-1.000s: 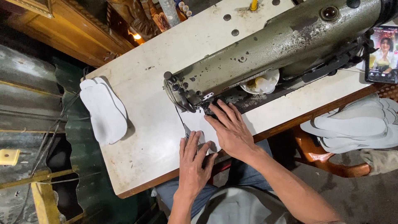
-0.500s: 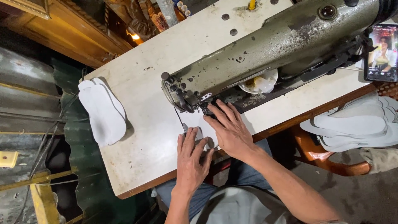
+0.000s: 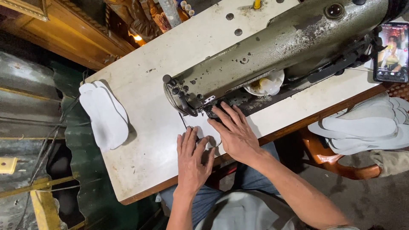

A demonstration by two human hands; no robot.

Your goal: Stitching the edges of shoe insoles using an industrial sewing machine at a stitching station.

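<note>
A white insole-shaped piece (image 3: 200,125) lies flat on the cream table (image 3: 149,110) under the needle end of a worn grey-green sewing machine (image 3: 272,47). My right hand (image 3: 234,132) presses on the piece, fingers spread, fingertips close to the presser foot. My left hand (image 3: 191,159) lies flat on the near end of the same piece, fingers pointing toward the machine. Both hands press rather than grip. Most of the piece is hidden under them.
A stack of white insole pieces (image 3: 104,115) hangs over the table's left edge. More cut pieces (image 3: 366,125) are piled on an orange stool at right. A small white dish (image 3: 266,85) sits under the machine arm. A lit phone (image 3: 392,53) leans at far right.
Both hands have crept slightly toward the machine's needle with the white piece. Otherwise the scene is the same.
</note>
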